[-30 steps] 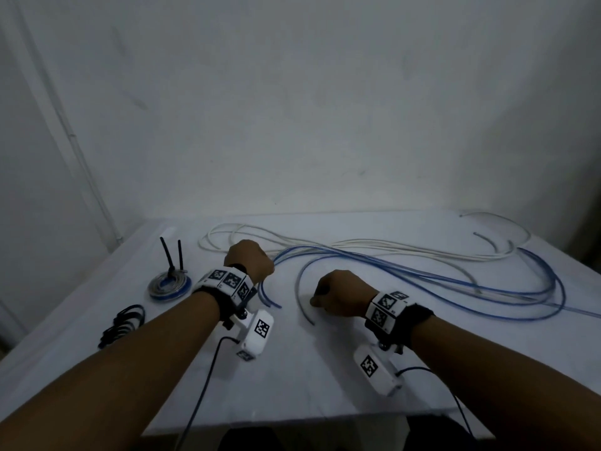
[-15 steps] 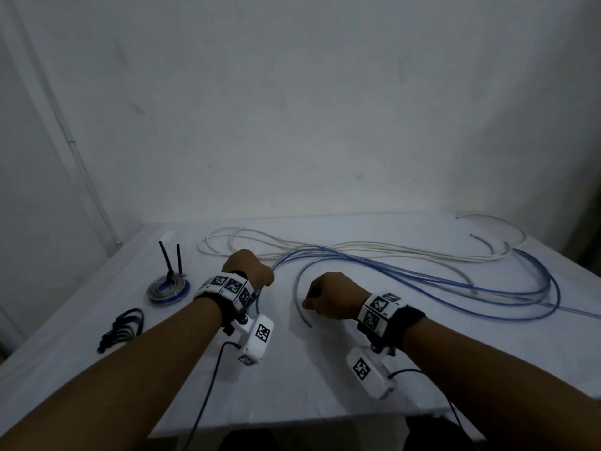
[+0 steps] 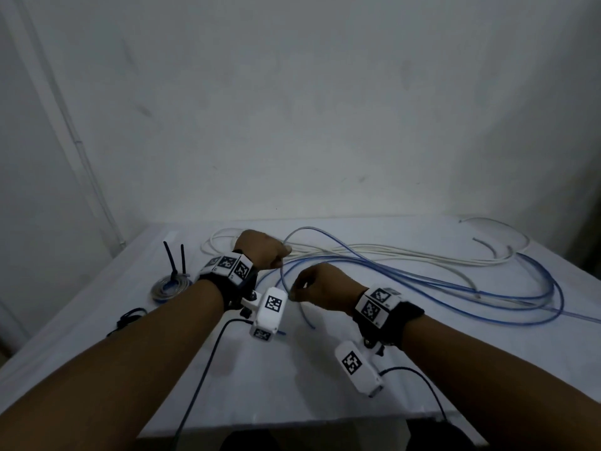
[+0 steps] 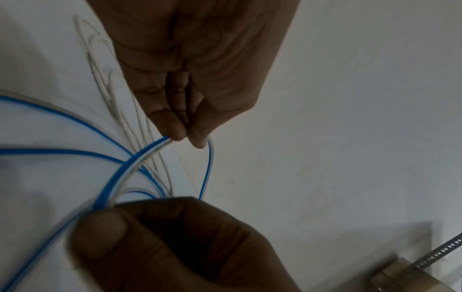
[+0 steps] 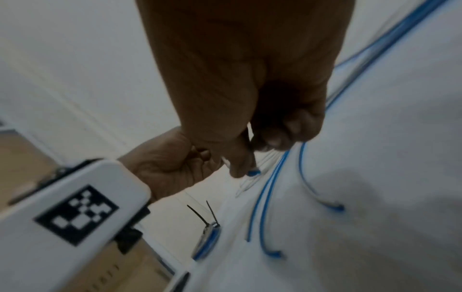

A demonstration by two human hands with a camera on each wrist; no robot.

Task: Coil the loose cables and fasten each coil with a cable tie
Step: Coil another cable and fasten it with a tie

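Observation:
A long blue cable (image 3: 487, 289) sprawls over the white table (image 3: 292, 369), tangled with a white cable (image 3: 406, 255) behind it. My left hand (image 3: 279, 260) is raised near the centre and pinches the blue cable (image 4: 120, 171) between thumb and fingertips (image 4: 172, 130); a loop arcs up from it. Just to the right and nearer, my right hand (image 3: 292, 289) pinches the same cable (image 5: 270, 197), whose free end hangs below to the table. The right wrist view shows the thumb and forefinger (image 5: 240, 168) closed on the strand.
A finished small coil (image 3: 170, 283) with black tie tails sticking up lies at the left of the table. A bunch of black cable ties (image 3: 130, 315) lies nearer the left edge. A wall stands close behind the table.
Both hands have lifted off the table with the blue cable. The left hand moved up and away, and a loop of cable now arcs up beside it.

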